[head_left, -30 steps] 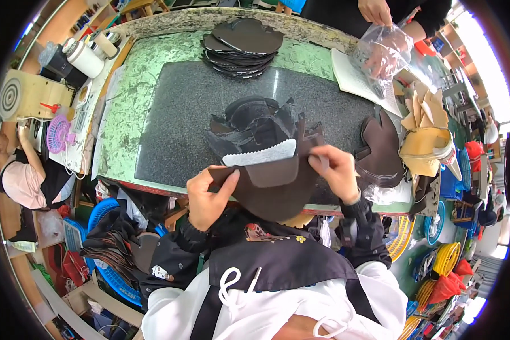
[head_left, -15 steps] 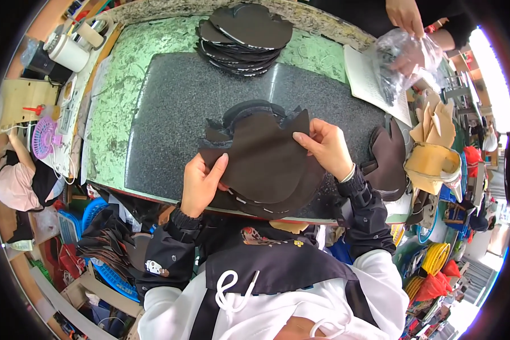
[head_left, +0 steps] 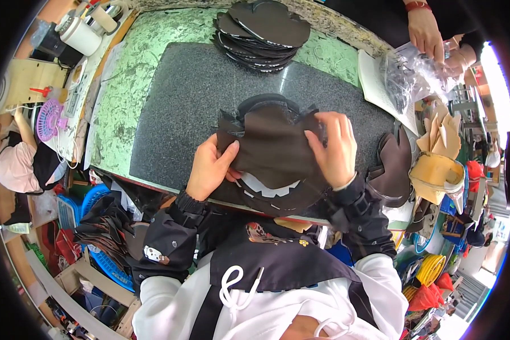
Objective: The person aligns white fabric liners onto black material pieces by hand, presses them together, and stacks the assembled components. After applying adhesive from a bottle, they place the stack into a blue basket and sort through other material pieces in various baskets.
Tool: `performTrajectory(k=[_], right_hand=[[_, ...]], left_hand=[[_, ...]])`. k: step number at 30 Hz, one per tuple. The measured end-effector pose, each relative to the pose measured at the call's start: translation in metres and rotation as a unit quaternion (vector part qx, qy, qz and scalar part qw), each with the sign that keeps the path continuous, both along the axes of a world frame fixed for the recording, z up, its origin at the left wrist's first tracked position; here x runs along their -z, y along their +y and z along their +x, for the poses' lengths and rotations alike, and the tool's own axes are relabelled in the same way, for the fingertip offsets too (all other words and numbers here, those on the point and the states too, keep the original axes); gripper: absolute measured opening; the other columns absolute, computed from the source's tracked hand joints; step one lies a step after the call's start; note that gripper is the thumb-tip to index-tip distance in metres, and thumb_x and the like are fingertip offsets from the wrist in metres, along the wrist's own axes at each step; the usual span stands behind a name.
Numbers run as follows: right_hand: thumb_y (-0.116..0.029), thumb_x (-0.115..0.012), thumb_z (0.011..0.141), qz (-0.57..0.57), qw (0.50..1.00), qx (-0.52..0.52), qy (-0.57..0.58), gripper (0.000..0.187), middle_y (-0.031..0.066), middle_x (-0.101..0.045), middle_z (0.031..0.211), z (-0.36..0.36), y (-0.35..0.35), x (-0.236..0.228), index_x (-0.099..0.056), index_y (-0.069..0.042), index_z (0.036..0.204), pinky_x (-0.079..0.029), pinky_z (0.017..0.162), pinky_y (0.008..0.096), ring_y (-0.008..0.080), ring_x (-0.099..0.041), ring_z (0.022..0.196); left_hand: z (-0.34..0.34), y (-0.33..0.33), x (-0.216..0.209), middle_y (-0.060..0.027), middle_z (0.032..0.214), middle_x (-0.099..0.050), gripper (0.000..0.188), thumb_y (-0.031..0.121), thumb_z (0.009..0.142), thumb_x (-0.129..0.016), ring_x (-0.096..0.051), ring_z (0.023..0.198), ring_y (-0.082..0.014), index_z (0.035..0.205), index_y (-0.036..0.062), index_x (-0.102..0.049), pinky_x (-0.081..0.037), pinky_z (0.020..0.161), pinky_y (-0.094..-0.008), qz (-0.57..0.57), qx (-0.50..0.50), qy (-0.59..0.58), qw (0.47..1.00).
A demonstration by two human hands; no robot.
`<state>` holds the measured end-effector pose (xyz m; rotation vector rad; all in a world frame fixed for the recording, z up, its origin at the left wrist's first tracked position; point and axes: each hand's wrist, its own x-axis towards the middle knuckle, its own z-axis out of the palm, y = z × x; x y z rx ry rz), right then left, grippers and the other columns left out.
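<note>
One dark brown leather piece lay near the front edge of the grey stone slab, the left hand pinching its left edge and the right hand pressing flat fingers (held together) on its right. One stack of dark pieces sat at the slab's far edge, one more pile to the right. The slab lay on a green mat, another person's two hands on a clear bag beyond.

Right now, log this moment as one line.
left hand: pinching dark leather piece | right hand: pressing it | on: grey stone slab
</note>
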<state>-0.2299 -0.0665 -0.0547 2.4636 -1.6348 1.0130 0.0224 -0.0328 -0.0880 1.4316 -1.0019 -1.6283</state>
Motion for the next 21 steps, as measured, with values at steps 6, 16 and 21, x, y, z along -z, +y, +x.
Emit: performTrajectory(k=[6, 16, 21], right_hand=[[-0.033, -0.061, 0.083, 0.179, 0.927, -0.321, 0.071, 0.057, 0.0165, -0.047, 0.133, 0.034, 0.040, 0.005, -0.047, -0.005, 0.131, -0.034, 0.103, 0.0452, 0.0323, -0.043, 0.125], [-0.045, -0.050, 0.087, 0.163, 0.921, -0.308, 0.174, 0.058, 0.0159, -0.032, 0.147, 0.037, 0.050, 0.011, -0.041, -0.023, 0.140, -0.020, 0.110, 0.0495, 0.0316, -0.030, 0.136], [-0.041, -0.054, 0.085, 0.119, 0.939, -0.263, 0.186, 0.057, 0.0165, -0.032, 0.146, 0.037, 0.057, 0.015, -0.045, -0.021, 0.137, -0.020, 0.110, 0.0485, 0.0313, -0.029, 0.136]], left_hand=[[0.005, -0.003, -0.001, -0.0087, 0.073, -0.062, 0.022, 0.019, 0.090, -0.061, -0.061, 0.050, -0.0218, 0.100, -0.0004, -0.055, -0.047, 0.043, -0.0311, -0.069, -0.009, -0.169, 0.983], [-0.009, -0.041, -0.014, -0.0091, 0.087, -0.059, 0.020, 0.014, 0.079, -0.068, -0.058, 0.091, -0.0266, 0.096, 0.0073, -0.061, -0.044, 0.076, -0.0368, -0.451, 0.103, -0.329, 0.823], [-0.008, -0.035, -0.014, -0.0101, 0.092, -0.061, 0.027, 0.017, 0.079, -0.068, -0.058, 0.095, -0.0283, 0.102, 0.0054, -0.061, -0.045, 0.082, -0.0377, -0.512, -0.022, -0.474, 0.716]])
